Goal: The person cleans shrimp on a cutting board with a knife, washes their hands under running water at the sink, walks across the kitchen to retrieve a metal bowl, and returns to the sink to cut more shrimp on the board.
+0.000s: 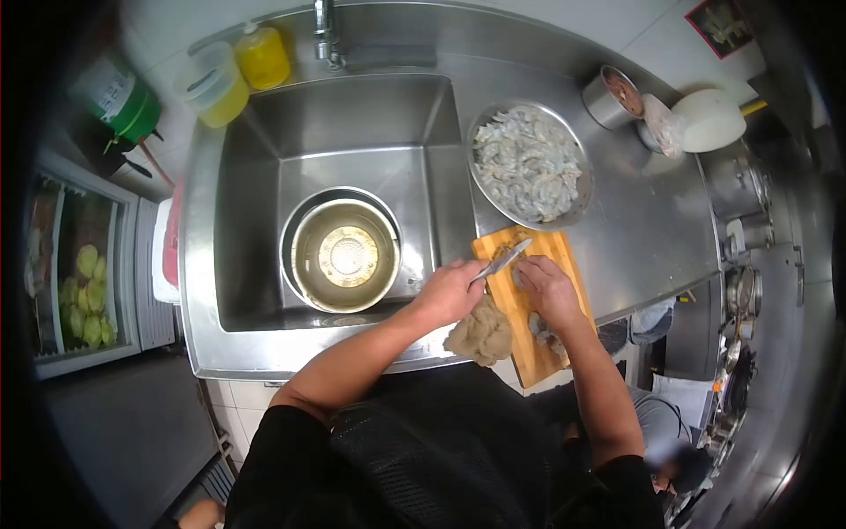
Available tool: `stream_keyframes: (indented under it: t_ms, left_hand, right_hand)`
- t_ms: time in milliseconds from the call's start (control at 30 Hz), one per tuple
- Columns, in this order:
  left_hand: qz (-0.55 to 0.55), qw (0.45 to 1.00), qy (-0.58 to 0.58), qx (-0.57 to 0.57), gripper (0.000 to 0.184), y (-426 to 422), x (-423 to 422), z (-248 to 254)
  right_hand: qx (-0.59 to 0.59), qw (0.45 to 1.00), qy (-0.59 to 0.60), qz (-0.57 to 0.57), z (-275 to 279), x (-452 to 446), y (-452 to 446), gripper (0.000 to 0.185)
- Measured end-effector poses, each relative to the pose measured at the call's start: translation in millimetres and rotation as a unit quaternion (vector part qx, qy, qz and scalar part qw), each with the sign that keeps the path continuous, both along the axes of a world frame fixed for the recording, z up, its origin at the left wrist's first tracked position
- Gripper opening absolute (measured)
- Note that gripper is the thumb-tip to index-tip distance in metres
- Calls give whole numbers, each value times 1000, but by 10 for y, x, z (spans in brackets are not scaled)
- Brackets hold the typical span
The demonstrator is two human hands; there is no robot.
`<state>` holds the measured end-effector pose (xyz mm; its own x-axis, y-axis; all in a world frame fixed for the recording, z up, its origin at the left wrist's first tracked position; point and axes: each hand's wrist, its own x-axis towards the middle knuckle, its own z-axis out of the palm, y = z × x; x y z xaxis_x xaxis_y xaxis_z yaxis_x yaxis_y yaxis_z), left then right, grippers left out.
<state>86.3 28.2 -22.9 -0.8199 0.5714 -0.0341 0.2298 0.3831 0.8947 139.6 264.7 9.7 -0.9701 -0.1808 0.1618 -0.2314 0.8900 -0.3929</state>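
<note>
My left hand (454,291) is closed on the handle of a knife (505,259), whose blade slants up and right over a wooden cutting board (520,339). Beside it, my right hand (548,289) has its fingers bent together on a small greyish shrimp (517,278), partly hidden by the fingers. More shrimp pieces (545,333) lie on the board below the right wrist. A crumpled brown cloth (483,333) rests at the board's left side, under my left hand. Beyond the board stands a round metal bowl (582,201) full of shrimp (529,159).
Left is a steel sink (352,163) holding a metal pot (295,264), with a faucet (326,40) behind. Yellow-liquid containers (263,57) stand at back left, a metal can (608,101) and white bowl (709,119) at back right. Another person (661,423) is low at the right.
</note>
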Motion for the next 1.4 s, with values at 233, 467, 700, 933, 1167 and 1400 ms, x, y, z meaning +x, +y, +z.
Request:
stream_keyframes:
  t_ms: [233, 467, 700, 933, 1167, 1400]
  left_hand:
    - [-27, 999, 38, 2, 35, 220, -145, -32]
    - [-34, 999, 39, -6, 37, 265, -194, -72]
    - [-48, 997, 57, 3, 36, 235, -217, -75]
    - [-55, 997, 57, 3, 38, 82, -110, -42]
    - [-50, 998, 33, -2, 39, -154, 84, 16]
    - [-50, 998, -20, -26, 39, -630, 285, 193]
  right_hand:
    - [-18, 1000, -21, 8, 84, 23, 58, 30]
    - [-7, 1000, -8, 5, 76, 18, 56, 31]
    - [-6, 1000, -16, 3, 71, 21, 68, 31]
    - [0, 1000, -3, -15, 26, 46, 38, 30]
    - [20, 998, 57, -37, -2, 64, -81, 31]
    - [28, 997, 54, -53, -12, 82, -111, 30]
